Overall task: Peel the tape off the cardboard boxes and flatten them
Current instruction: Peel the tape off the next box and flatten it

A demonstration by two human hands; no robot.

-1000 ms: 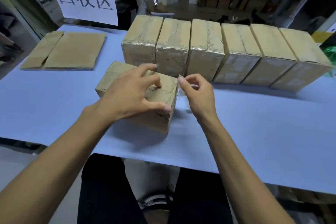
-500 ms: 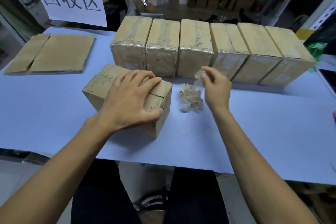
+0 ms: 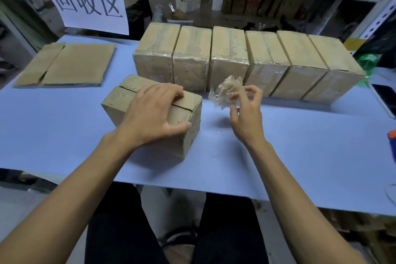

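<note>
A small cardboard box (image 3: 120, 100) lies on the blue table (image 3: 300, 146) in front of me, its top seam bare of tape. My left hand (image 3: 154, 115) rests on top of it, fingers over the seam and thumb against the near side. My right hand (image 3: 246, 111) is raised just right of the box and pinches a crumpled wad of clear tape (image 3: 225, 92) above the table. Behind stands a row of several taped boxes (image 3: 231, 60), side by side.
A flattened cardboard box (image 3: 68, 64) lies at the back left, under a white paper sign (image 3: 83, 0). A dark phone (image 3: 385, 98) and green plastic (image 3: 366, 62) sit at the right edge. Metal shelving runs behind the table.
My right hand pulled the tape free of the box's right end, and the wad went from hanging near the table to being lifted up. My left hand stayed on the box.
</note>
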